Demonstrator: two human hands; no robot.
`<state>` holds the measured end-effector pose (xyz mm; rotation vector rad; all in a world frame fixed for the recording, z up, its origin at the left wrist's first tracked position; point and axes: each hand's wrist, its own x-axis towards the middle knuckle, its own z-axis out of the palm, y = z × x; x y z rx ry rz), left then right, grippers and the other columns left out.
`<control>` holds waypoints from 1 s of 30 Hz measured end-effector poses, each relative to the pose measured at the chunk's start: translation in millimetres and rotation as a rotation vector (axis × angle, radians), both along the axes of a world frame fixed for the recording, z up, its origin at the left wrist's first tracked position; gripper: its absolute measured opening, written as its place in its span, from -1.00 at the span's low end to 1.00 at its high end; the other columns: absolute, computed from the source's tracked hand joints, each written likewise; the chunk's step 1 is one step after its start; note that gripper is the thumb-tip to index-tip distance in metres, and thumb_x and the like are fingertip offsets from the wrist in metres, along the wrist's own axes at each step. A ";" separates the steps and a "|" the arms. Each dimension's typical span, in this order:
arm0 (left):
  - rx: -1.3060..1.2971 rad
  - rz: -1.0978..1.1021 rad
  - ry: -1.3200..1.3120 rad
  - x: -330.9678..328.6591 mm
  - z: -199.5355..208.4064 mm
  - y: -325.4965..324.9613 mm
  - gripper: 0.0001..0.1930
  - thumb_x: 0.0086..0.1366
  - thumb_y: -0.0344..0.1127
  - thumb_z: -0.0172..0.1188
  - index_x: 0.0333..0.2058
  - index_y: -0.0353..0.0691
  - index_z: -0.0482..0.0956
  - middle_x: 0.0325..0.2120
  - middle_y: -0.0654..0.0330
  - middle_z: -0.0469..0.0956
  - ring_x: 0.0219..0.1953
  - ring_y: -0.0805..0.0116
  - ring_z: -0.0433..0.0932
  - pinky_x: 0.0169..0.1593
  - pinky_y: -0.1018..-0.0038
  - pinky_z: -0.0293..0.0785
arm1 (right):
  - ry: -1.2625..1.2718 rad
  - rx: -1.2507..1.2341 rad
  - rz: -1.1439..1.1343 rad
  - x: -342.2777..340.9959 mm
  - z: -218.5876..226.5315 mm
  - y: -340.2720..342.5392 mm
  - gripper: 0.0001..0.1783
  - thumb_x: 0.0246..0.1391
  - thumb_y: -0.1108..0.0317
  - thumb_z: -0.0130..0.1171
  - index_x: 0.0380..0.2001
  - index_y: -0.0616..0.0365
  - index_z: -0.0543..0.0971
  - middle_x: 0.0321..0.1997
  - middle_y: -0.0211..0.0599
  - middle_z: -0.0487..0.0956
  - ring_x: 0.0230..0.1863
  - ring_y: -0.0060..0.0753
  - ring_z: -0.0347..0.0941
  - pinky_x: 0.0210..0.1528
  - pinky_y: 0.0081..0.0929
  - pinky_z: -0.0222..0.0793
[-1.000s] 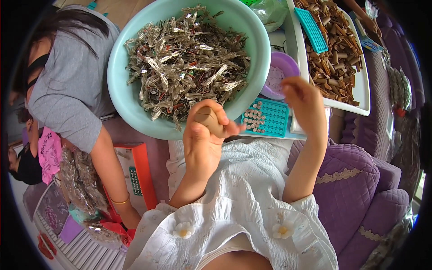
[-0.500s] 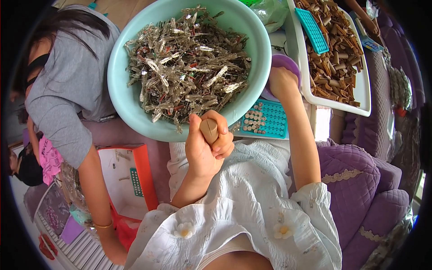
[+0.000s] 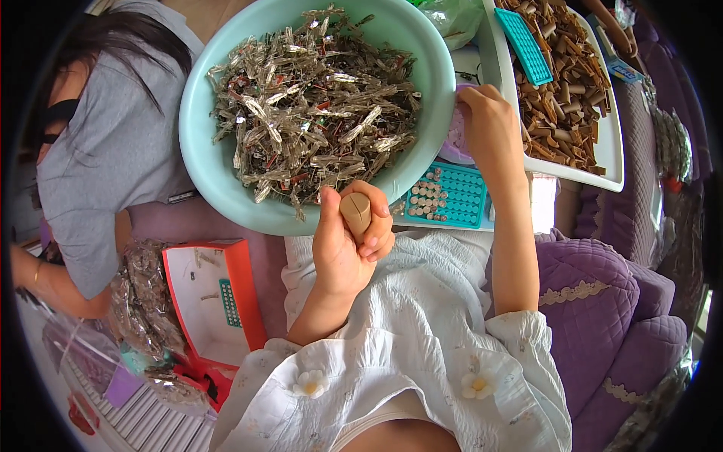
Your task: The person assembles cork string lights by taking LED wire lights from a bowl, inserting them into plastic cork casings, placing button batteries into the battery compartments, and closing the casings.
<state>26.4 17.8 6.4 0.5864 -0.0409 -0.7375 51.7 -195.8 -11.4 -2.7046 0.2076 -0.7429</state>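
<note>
My left hand (image 3: 345, 245) is closed around a tan cylinder (image 3: 355, 212) with a slit across its rounded end, held upright in front of the basin. My right hand (image 3: 493, 135) is over a light purple bowl (image 3: 455, 147), back of the hand up. Its fingers are bent together, and their tips cannot be seen well enough to tell what they pinch. Below the bowl lies a teal tray (image 3: 463, 200) with rows of small holes; several round whitish discs (image 3: 428, 197) sit on its left part.
A mint-green basin (image 3: 197, 151) heaped with clear-wrapped bundles (image 3: 301, 113) stands ahead. At far right, a white bin (image 3: 614, 169) holds brown curled pieces (image 3: 561, 113) and another teal tray (image 3: 523, 47). A red-edged white box (image 3: 203, 301) is at left, beside a person in grey (image 3: 124, 143).
My right hand has risen out of the bowl and turned, its fingers now bent at the bowl's edge. My left hand keeps its hold. The person's arm at left has swung outward, away from the box.
</note>
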 end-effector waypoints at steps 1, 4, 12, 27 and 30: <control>0.004 0.002 -0.011 -0.3 0.0 -0.1 -0.44 0.19 0.20 -0.43 -0.51 -0.22 0.27 -0.82 0.36 0.10 -0.81 0.65 -0.03 -0.75 0.69 -0.09 | -0.001 0.000 -0.001 -1.7 2.3 -0.7 -0.87 -0.17 0.51 -0.09 -0.52 0.20 0.46 -0.64 -0.13 0.44 -0.54 -0.03 0.38 -0.48 -0.27 0.30; 0.020 0.004 -0.024 -1.2 0.9 -1.9 -0.43 0.18 0.21 -0.43 -0.49 -0.23 0.28 -0.80 0.35 0.13 -0.80 0.66 -0.01 -0.74 0.71 -0.07 | 0.052 0.027 -0.053 -7.2 9.3 -4.7 -0.86 -0.10 0.45 -0.08 -0.46 0.20 0.47 -0.65 -0.14 0.45 -0.55 -0.04 0.39 -0.51 -0.32 0.32; 0.014 -0.025 0.012 -1.5 -2.2 -2.4 -0.44 0.19 0.20 -0.43 -0.49 -0.23 0.28 -0.80 0.36 0.14 -0.80 0.66 0.00 -0.73 0.71 -0.06 | 0.034 0.471 -0.062 -17.0 22.4 -6.5 -0.88 -0.06 0.45 -0.11 -0.48 0.23 0.43 -0.65 -0.10 0.47 -0.57 -0.24 0.47 -0.53 -0.43 0.34; 0.027 0.031 0.032 -4.7 7.0 -6.9 -0.63 0.23 -0.11 -0.22 -0.12 -0.25 0.23 -0.43 0.26 0.30 -0.41 0.55 0.29 -0.33 0.59 0.27 | -0.020 0.524 -0.025 -31.7 36.3 3.1 -0.88 -0.17 0.54 0.02 -0.48 0.20 0.51 -0.56 -0.24 0.42 -0.55 -0.46 0.37 -0.50 -0.60 0.26; -0.091 -0.012 0.085 -4.8 5.4 -4.1 -0.66 0.21 -0.26 -0.11 -0.06 -0.24 0.17 -0.29 0.20 0.33 -0.24 0.39 0.39 -0.33 0.54 0.44 | -0.060 0.395 0.196 -45.7 58.5 24.0 -0.84 -0.23 0.60 0.06 -0.49 0.17 0.53 -0.54 -0.31 0.42 -0.54 -0.46 0.38 -0.51 -0.59 0.28</control>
